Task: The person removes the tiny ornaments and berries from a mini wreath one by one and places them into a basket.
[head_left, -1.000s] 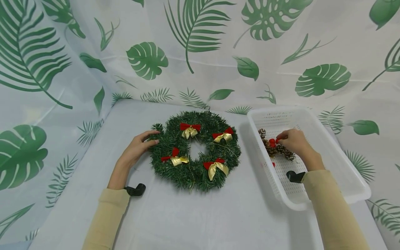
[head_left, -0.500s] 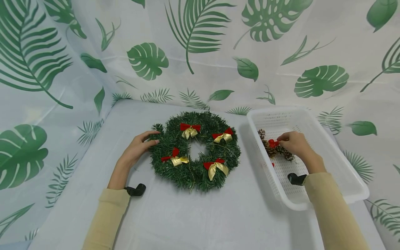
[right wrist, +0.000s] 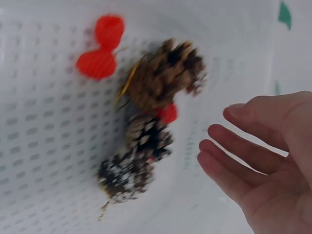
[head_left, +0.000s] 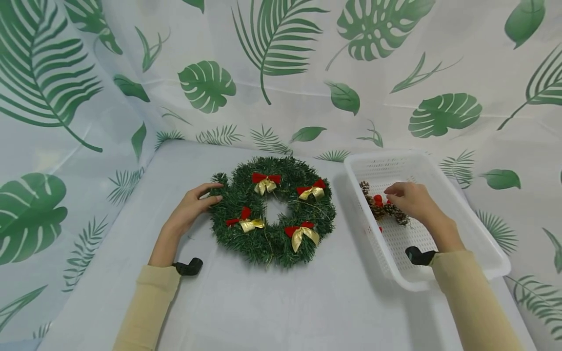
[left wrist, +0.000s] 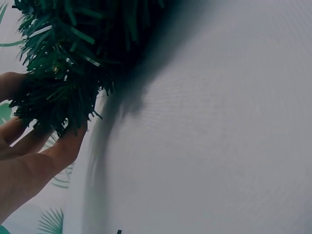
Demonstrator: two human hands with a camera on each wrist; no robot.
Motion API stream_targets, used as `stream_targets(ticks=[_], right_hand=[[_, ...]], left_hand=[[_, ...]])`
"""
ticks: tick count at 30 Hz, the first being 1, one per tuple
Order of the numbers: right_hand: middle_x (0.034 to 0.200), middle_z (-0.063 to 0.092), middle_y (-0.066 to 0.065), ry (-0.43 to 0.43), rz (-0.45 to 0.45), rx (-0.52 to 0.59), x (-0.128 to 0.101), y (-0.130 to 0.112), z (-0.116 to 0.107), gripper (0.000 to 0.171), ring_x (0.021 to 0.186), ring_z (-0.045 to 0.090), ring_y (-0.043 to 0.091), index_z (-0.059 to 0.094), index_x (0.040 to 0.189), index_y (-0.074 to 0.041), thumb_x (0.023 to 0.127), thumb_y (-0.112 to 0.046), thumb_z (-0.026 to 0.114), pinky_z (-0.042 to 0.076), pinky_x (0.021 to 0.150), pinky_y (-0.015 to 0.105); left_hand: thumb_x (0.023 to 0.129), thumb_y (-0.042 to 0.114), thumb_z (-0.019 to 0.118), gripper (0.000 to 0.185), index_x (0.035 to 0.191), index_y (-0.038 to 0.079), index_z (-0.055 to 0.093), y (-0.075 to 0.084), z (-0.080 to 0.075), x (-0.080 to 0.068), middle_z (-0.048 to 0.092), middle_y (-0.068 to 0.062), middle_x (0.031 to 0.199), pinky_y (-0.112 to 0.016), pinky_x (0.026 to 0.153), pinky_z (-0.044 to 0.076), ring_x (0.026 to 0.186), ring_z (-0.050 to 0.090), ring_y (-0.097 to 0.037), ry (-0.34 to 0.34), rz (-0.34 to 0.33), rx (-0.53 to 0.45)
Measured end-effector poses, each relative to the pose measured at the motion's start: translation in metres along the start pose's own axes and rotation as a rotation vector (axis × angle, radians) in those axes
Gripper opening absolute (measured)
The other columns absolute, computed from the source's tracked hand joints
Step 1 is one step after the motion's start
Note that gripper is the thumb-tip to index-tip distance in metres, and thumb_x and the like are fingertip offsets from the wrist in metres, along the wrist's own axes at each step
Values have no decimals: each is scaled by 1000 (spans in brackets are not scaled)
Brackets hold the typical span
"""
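Observation:
A green tinsel wreath [head_left: 272, 239] with several red-and-gold bows [head_left: 265, 182] lies flat in the middle of the table. My left hand [head_left: 190, 207] rests against its left edge. In the left wrist view the straight fingers [left wrist: 63, 148] touch the green needles of the wreath [left wrist: 73, 63]. My right hand [head_left: 410, 200] hovers inside the white basket [head_left: 386, 165], just above a cluster of pine cones [head_left: 378, 209]. In the right wrist view the right hand [right wrist: 263, 165] is relaxed and holds nothing, a short way from the pine cones [right wrist: 163, 80]. A red bow [right wrist: 100, 48] lies beyond them.
The table [head_left: 272, 302] is covered in pale cloth. A leaf-print backdrop [head_left: 281, 73] rises behind it and on the left. The basket stands at the right, close to the table's edge. Bare cloth stretches in front of the wreath.
My right hand has shifted slightly toward the basket's back, over the pine cones, and the red piece at its fingertips shows less. The left hand and wreath have stayed put.

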State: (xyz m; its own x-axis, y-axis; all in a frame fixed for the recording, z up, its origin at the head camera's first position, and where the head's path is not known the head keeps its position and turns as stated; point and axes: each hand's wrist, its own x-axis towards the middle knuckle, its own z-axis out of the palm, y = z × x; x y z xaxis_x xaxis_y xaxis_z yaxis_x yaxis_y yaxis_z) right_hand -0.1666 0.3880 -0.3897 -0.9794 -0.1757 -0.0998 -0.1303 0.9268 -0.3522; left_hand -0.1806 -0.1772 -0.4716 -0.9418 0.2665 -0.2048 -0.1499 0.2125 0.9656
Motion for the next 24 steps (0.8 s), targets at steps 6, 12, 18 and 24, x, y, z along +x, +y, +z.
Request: stream_targets(ticks=[6,12,18,24], right_hand=[[113,71,31,46,-56,28,-11,-25,-7,31,102,70,48,70,120,8,103,-14,58,56,86,60],[119,70,31,96,-106,50,-23,-44,-10,28,103,69,49,71,120,6,103,-14,61,54,88,62],[117,72,27,165,-164,39,-35,-61,-8,25,98,71,46,73,117,4,101,-13,65,55,83,60],[112,74,25,225,-190,53,-44,-79,-4,24,92,72,43,73,116,3,99,-12,68,57,76,56]], left_hand=[[105,25,62,52,154,14,48,5,-1,-4,26,-12,168,-51,104,46,139,47,-41,13,18,17],[106,25,60,52,155,12,47,11,-2,-10,32,-15,166,-55,103,50,131,54,-42,28,45,78],[106,26,59,51,154,11,47,20,-1,-17,39,-18,162,-57,99,52,122,61,-42,46,81,196],[107,30,58,49,153,14,50,36,4,-22,49,-20,154,-55,89,55,124,60,-43,109,102,398]])
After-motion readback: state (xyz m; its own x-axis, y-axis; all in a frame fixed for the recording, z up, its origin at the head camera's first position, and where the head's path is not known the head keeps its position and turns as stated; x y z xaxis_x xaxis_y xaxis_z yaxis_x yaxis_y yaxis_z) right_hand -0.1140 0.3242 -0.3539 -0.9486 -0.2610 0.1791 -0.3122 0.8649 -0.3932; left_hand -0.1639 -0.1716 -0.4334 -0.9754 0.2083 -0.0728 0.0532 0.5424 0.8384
